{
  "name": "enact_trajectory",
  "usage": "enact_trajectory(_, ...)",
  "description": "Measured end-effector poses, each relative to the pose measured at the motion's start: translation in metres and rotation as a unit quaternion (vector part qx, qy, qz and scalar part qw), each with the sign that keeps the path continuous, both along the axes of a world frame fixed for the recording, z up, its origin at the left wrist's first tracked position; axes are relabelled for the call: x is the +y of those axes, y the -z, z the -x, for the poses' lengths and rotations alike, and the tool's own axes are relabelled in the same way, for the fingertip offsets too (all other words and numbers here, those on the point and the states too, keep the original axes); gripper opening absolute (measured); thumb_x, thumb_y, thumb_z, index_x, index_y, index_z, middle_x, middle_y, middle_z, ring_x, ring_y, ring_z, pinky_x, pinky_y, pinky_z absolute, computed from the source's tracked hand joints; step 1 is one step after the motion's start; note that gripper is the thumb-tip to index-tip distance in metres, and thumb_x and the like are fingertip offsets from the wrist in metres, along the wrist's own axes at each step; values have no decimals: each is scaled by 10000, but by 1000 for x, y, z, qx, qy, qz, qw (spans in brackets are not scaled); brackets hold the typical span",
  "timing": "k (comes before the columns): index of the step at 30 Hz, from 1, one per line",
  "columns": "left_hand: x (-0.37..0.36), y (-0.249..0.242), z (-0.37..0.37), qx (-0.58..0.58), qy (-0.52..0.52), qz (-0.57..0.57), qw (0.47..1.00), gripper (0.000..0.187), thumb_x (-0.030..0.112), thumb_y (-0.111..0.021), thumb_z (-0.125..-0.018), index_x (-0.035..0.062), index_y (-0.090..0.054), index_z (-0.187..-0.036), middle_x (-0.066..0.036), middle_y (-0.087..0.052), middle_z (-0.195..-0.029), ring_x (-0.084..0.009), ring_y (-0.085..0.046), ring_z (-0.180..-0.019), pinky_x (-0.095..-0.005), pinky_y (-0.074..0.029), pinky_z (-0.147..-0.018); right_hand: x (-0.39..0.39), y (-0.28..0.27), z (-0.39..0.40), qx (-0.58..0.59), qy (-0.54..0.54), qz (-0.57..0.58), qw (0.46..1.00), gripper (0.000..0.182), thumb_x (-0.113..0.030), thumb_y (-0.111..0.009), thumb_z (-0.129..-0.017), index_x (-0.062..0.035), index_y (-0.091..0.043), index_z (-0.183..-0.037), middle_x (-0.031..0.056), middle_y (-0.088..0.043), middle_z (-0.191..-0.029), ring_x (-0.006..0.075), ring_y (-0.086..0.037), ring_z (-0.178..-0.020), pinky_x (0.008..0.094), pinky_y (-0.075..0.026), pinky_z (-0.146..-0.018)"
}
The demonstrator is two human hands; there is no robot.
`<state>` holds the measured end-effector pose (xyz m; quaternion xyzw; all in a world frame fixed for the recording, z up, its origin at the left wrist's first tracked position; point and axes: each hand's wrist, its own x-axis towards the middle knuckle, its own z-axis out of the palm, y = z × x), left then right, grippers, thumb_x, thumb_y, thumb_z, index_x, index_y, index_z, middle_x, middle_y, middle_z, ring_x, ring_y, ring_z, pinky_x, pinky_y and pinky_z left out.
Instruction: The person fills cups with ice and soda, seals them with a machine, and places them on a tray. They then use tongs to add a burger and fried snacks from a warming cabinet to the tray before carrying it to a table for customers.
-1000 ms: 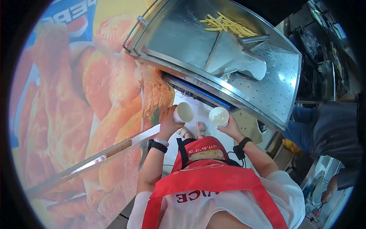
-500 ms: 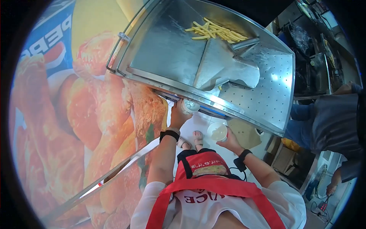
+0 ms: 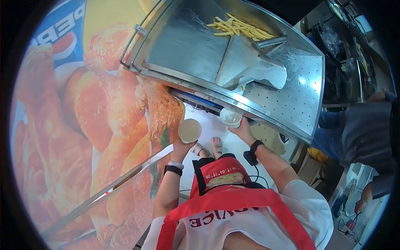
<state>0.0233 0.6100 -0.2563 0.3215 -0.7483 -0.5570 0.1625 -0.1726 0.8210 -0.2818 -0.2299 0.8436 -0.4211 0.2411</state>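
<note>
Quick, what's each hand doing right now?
Left hand: closed around a round white paper cup, mouth facing up.
Right hand: closed around a second round white paper cup, near the steel tray's edge.

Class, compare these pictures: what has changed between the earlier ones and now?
Since the second picture, the left hand drew the left cup back from the metal tray; the right hand moved the right cup toward it. Both cups remain held; fries and scoop stay put.
</note>
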Motion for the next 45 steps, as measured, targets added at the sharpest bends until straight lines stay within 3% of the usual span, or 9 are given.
enact_trajectory(7, 13, -28, -44, -8, -74, -93, 993, 759, 160, -809, -509, 14, -405, -1136, -120, -522, -1082, -217, -512, -1019, -320, -421, -849, -21, 13, 17, 5, -13, -88, 996, 435, -274, -733, -579, -10, -586, -892, 165, -621, -851, 287, -603, -808, 353, -469, -711)
enact_trajectory(8, 14, -35, -46, -9, -77, -91, 993, 759, 160, -809, -509, 14, -405, -1136, -120, -522, -1082, -217, -512, -1019, -320, -421, -849, -24, 10, 20, -35, -25, -143, 989, 577, -311, -755, -557, -10, -536, -997, 172, -598, -936, 285, -585, -881, 350, -454, -763)
enact_trajectory(15, 15, -53, -51, -21, -70, -85, 994, 745, 150, -801, -512, 7, -405, -1128, -124, -521, -1080, -212, -514, -1012, -314, -422, -843, -30, 37, 32, 14, -47, -63, 997, 569, -308, -738, -576, -21, -529, -1020, 165, -595, -950, 294, -579, -891, 354, -449, -773)
enact_trajectory(17, 14, -53, -46, -22, -75, -79, 994, 745, 147, -799, -512, 6, -404, -1128, -124, -521, -1077, -213, -516, -1007, -314, -422, -842, -35, 37, 30, 126, -57, -20, 990, 597, -306, -740, -573, -24, -510, -1046, 166, -582, -980, 294, -570, -912, 358, -441, -783)
enact_trajectory(29, 8, -58, -53, -33, -84, -79, 993, 775, 148, -805, -487, 3, -401, -1132, -125, -522, -1073, -217, -514, -1009, -316, -418, -850, -53, 8, 17, -51, -46, -64, 996, 613, -220, -743, -584, -22, -482, -1103, 162, -542, -1066, 263, -517, -1012, 339, -410, -835)
enact_trajectory(32, 8, -67, -52, -3, -92, -95, 991, 783, 141, -801, -495, 3, -388, -1146, -127, -528, -1067, -216, -509, -1015, -316, -416, -852, -61, -19, -2, -43, -152, 61, 986, 771, -178, -756, -564, -2, -353, -1197, 157, -488, -1129, 251, -480, -1062, 331, -380, -895)
enact_trajectory(35, 10, -78, -53, 40, -34, -48, 997, 718, 152, -784, -512, 19, -430, -1123, -146, -516, -1087, -252, -501, -1027, -346, -404, -872, -73, -64, -23, -43, -208, 123, 969, 777, -160, -766, -552, -10, -356, -1195, 148, -479, -1135, 243, -471, -1069, 324, -367, -912)
enact_trajectory(37, 13, -117, -44, 51, 132, 133, 981, 624, 181, -760, -534, 37, -486, -1075, -162, -487, -1129, -302, -467, -1064, -380, -382, -899, -80, -98, -33, -11, -226, 138, 964, 790, -157, -780, -543, -17, -357, -1195, 141, -478, -1133, 228, -463, -1077, 324, -363, -917)
enact_trajectory(45, 31, -185, -29, 17, 239, 286, 928, 519, 170, -721, -487, 44, -557, -962, -89, -488, -1095, -289, -461, -961, -374, -389, -840, -90, -137, -43, -118, -309, 210, 920, 802, -120, -780, -560, -22, -322, -1211, 121, -442, -1181, 206, -432, -1107, 321, -332, -951)
